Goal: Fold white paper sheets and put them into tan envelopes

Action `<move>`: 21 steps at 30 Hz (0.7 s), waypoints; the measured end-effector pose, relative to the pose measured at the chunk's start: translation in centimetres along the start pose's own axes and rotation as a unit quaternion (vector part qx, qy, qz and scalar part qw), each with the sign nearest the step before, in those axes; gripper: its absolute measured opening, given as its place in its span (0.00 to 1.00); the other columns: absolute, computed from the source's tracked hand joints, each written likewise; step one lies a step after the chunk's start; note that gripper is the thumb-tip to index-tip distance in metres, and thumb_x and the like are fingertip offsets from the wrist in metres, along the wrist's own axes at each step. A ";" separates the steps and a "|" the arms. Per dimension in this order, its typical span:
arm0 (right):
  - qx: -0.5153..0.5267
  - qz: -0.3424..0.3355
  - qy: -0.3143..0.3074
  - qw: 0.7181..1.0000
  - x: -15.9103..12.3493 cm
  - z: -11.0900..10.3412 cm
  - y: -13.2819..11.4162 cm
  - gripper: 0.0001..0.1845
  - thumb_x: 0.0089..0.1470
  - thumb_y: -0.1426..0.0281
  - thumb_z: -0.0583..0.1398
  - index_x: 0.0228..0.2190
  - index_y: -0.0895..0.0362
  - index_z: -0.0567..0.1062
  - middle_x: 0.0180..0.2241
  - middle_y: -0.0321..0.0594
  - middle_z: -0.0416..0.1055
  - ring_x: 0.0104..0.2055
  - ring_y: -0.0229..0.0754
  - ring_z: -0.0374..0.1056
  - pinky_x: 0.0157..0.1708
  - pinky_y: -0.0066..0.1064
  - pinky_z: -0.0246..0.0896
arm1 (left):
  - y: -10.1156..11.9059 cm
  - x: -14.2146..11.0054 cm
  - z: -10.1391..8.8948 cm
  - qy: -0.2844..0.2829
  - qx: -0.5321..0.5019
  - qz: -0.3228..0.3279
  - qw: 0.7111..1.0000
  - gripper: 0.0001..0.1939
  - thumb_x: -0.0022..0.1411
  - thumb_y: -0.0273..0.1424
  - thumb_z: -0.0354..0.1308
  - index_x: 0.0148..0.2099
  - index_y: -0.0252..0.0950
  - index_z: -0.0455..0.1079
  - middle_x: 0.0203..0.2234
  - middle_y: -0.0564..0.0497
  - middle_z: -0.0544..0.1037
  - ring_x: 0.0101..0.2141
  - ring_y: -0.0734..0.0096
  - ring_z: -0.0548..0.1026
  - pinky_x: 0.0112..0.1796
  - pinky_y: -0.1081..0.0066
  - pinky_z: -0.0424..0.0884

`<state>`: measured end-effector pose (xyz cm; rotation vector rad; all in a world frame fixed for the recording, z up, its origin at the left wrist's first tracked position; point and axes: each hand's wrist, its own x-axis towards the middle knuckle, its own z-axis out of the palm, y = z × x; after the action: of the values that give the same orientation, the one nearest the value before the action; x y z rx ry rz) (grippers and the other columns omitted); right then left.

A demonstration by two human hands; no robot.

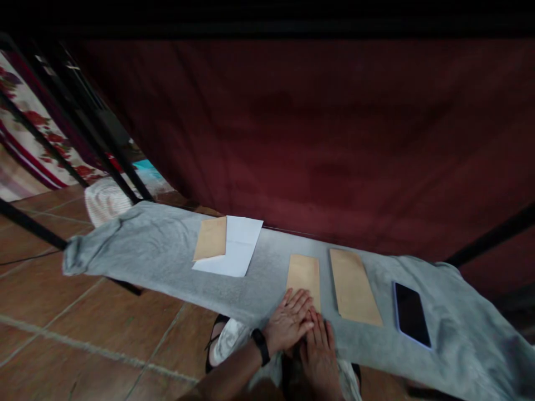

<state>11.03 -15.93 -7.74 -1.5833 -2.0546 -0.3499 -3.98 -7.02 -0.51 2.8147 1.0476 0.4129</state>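
A tan paper envelope point(304, 268) lies on the grey cloth in front of me. My left hand point(289, 320), with a black band at the wrist, rests flat over its near part, fingers stretched out. Close beside it, my right hand point(321, 348) lies with its fingertips at the envelope's near edge, its fingers extended. The two hands touch or nearly touch. To the right is a longer tan envelope or stack of envelopes point(355, 287). On the left, a smaller tan envelope point(211, 238) overlaps a white sheet of paper point(240, 250) with a faint crease.
The grey cloth point(167, 250) covers a narrow bench. A phone point(412, 313) with a dark screen lies at the right. Behind hangs a dark red curtain point(313, 139). Black metal bars point(33, 225) stand at the left, above a brown tiled floor point(104, 328).
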 end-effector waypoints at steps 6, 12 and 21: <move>0.008 0.021 -0.006 1.000 0.4 -0.6 -0.5 0.42 0.63 0.75 0.52 0.72 0.61 0.41 0.70 0.52 0.55 0.73 0.52 0.47 0.69 0.54 0.45 | 0.2 -2.6 0.2 0.016 0.030 -0.007 0.999 0.34 0.74 0.46 0.47 0.75 0.40 0.47 0.72 0.48 0.54 0.71 0.66 0.50 0.69 0.58 0.49; 0.051 0.061 -0.023 0.997 0.8 -1.3 -0.2 0.35 0.67 0.68 0.52 0.71 0.57 0.50 0.69 0.48 0.58 0.70 0.50 0.55 0.69 0.49 0.49 | -0.1 -4.3 1.0 0.011 0.067 -0.040 0.997 0.28 0.73 0.32 0.49 0.72 0.34 0.55 0.69 0.42 0.62 0.68 0.64 0.59 0.65 0.60 0.62; 0.320 0.352 0.058 0.878 2.3 -4.0 -0.7 0.18 0.66 0.59 0.51 0.46 0.50 0.78 0.45 0.43 0.78 0.48 0.48 0.75 0.50 0.41 0.71 | -1.4 -2.7 0.5 -0.026 0.111 0.009 0.993 0.35 0.57 0.13 0.38 0.59 0.39 0.73 0.57 0.45 0.78 0.58 0.60 0.75 0.53 0.53 0.76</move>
<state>10.93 -16.19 -3.10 -1.6636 -1.1739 0.4514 -6.67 -7.75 -1.81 3.0114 1.1242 0.2372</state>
